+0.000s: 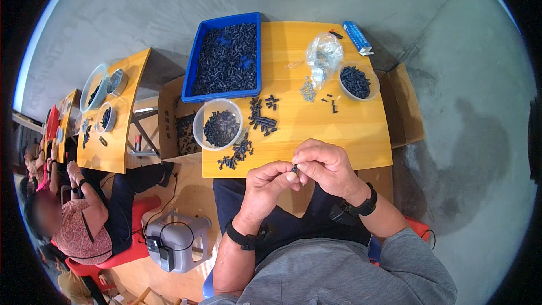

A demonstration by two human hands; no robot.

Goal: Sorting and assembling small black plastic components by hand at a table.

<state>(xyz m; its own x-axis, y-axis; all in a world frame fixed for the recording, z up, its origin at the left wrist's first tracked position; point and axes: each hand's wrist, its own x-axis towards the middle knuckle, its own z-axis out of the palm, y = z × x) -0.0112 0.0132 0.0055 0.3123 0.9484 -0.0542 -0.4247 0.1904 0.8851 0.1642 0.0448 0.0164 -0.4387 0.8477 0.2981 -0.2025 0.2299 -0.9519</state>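
Just past the table's front edge, over my lap, my left hand and my right hand meet fingertip to fingertip. Between them they pinch a small black plastic part, mostly hidden by the fingers. Ahead of my left hand lies a loose heap of small black parts. A round clear tub with more black parts stands beyond that heap. Several black cylindrical pieces lie grouped right of the tub.
A blue tray full of black parts sits at the far left. Small metal pieces lie by a clear plastic bag. At right are another tub and a blue-white box. Cardboard boxes flank the table; a co-worker sits left.
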